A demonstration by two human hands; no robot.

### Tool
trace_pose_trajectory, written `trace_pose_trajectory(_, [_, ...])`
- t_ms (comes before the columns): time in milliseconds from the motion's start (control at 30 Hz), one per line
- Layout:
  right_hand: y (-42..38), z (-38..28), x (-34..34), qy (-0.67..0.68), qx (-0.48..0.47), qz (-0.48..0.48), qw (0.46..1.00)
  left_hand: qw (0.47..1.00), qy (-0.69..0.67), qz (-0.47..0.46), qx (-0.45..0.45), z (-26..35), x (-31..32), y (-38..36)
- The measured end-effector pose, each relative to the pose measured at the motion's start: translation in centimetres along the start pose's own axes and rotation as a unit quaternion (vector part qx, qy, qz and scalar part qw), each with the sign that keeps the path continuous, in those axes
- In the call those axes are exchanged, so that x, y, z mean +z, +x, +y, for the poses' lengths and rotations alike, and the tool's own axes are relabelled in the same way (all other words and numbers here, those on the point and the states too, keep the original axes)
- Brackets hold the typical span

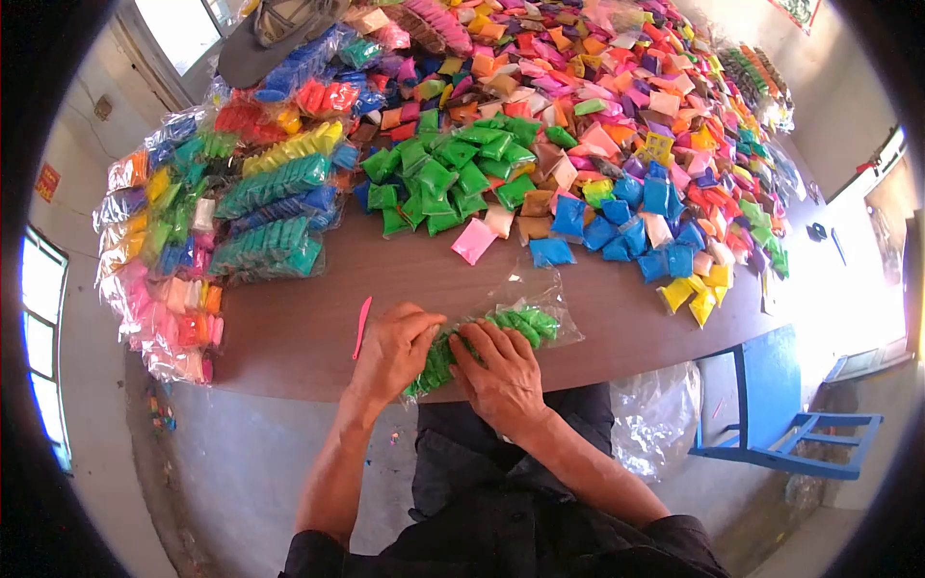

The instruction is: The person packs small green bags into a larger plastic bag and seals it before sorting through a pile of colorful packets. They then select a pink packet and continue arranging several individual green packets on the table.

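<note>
Hands [448, 356] at the Near Edge, Packets Beyond

The left hand and right hand are side by side at the near edge of the table [289, 332], touching a bag of packets [535, 326] that lies beneath and between them and reaches out past the right hand. A slim stick [362, 328] lies on the table just left of the left hand. Bagged bundles [270, 188] line the table's left side, from the near edge to the back. A heap of loose packets [597, 106] covers the back and runs down the right. To the right, a chair [766, 385] stands by the near edge; a plastic bag [655, 419] lies between it and the person's lap [511, 433].
</note>
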State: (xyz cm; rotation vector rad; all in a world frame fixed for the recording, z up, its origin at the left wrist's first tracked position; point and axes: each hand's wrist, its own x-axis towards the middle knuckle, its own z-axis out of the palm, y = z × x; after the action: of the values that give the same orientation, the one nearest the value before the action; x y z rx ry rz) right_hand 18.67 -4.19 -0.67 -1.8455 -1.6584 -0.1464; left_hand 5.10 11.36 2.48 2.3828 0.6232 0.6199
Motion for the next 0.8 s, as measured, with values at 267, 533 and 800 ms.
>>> trace_pose_trajectory(267, [0.1, 0.0, -0.1, -0.007, 0.008, -0.022, 1.0, 0.992, 0.111, 0.022, 0.054, 2.1, 0.3, -1.4])
trace_pose_trajectory(533, [0.2, 0.3, 0.6, -0.002, 0.009, -0.011, 1.0, 0.97, 0.232, 0.011, 0.07, 3.8, 1.6, -3.5])
trace_pose_trajectory(800, [-0.3, 1.1, 1.2, 0.088, 0.027, 0.062, 0.994, 0.971, 0.229, 0.026, 0.059, 4.7, 2.7, -5.4])
